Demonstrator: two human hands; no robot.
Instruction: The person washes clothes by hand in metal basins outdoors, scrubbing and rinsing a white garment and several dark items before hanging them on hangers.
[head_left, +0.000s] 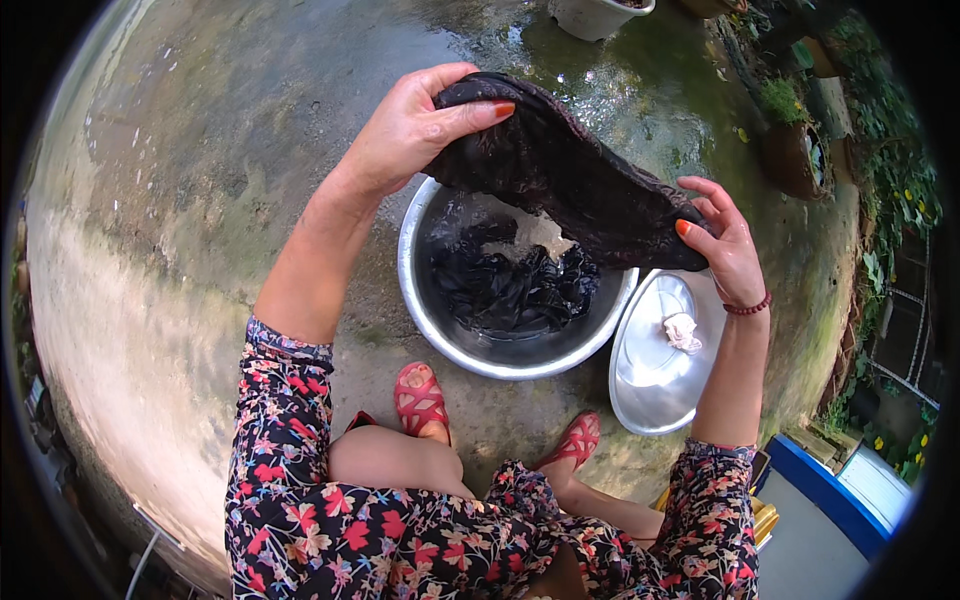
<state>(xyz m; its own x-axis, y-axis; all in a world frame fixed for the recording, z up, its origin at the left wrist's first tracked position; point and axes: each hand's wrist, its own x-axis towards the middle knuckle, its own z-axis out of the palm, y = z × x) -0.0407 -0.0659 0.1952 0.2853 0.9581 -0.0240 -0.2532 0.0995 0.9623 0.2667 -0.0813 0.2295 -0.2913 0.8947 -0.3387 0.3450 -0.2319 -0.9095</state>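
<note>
A dark wet cloth (562, 172) is stretched between my two hands above a round metal basin (517, 370). My left hand (424, 124) grips its upper left end, thumb on the near face. At the lower right end, my right hand (720, 236) pinches the cloth between thumb and fingers. More dark cloth (517, 289) lies soaking in the basin, partly hidden by the held piece. Right of the basin is a shiny metal lid or shallow dish (649, 390), with a small crumpled whitish item (681, 332) on it.
The basin stands on wet, stained concrete (225, 187). A white plant pot (596, 19) is beyond it, and a brown pot (795, 161) stands by plants at the right. My feet in red sandals (421, 401) are near the basin. A blue-edged step (817, 487) lies lower right.
</note>
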